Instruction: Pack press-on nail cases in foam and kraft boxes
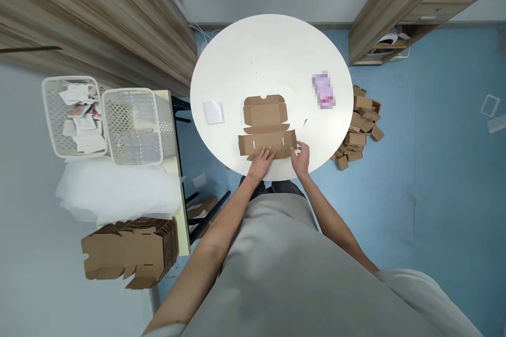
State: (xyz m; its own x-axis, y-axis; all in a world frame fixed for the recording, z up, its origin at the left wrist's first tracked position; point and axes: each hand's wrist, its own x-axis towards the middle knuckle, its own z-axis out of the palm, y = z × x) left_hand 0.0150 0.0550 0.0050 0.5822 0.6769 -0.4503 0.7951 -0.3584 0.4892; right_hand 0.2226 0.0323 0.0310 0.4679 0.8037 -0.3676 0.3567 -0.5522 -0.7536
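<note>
An unfolded brown cardboard box (265, 115) lies on the round white table (272, 47), with its narrower slotted panel toward me. My left hand (261, 162) rests on the near edge of that panel, fingers stretched out over the cardboard. At the panel's right end, my right hand (301, 158) has its thumb and fingers curled around the side flap. Farther left on the tabletop is a small white folded sheet or packet (213, 112). A blurred pinkish-purple item (324, 91) lies at the right.
On the left side table stand two white plastic baskets (75, 116), (132, 126), one with packets. Near them are a heap of white wrapping sheets (118, 187) and stacked flat cardboard boxes (124, 253). Folded small boxes (358, 121) pile on the floor right of the table.
</note>
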